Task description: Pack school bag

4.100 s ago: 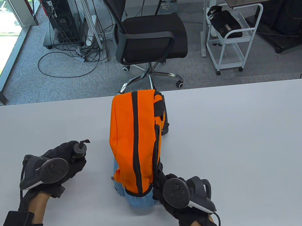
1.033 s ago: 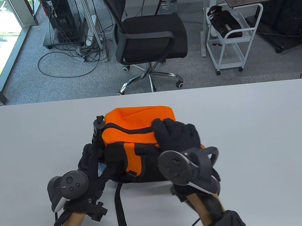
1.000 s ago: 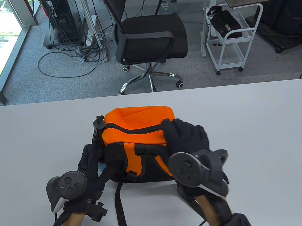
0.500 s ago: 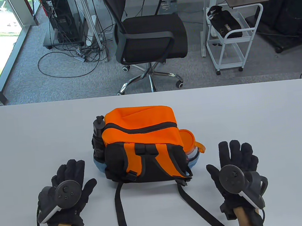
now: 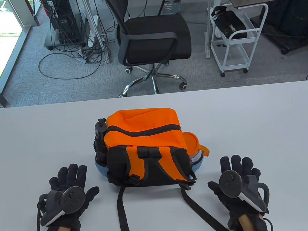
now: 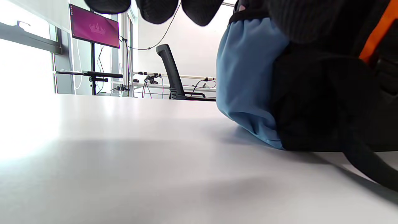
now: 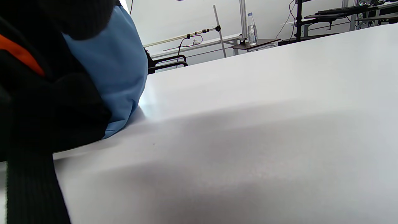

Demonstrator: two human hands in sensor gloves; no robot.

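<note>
An orange, black and light-blue school bag (image 5: 145, 138) stands on the white table (image 5: 254, 127), straps facing me, its zipper closed. A black bottle (image 5: 100, 140) sits in its left side pocket and an orange-lidded container (image 5: 193, 147) in its right one. My left hand (image 5: 67, 185) lies flat and empty on the table left of the bag. My right hand (image 5: 239, 172) lies flat and empty right of it. Neither touches the bag. The bag's blue side shows in the left wrist view (image 6: 248, 77) and in the right wrist view (image 7: 115, 71).
Two black straps (image 5: 124, 217) trail from the bag toward the table's near edge, between my hands. Beyond the far edge stand an office chair (image 5: 151, 36) and a white cart (image 5: 236, 38).
Both hands let go of the bag, drew back toward me and spread flat on the table either side. Over the last half second they slid slightly nearer me. The bag stays put.
</note>
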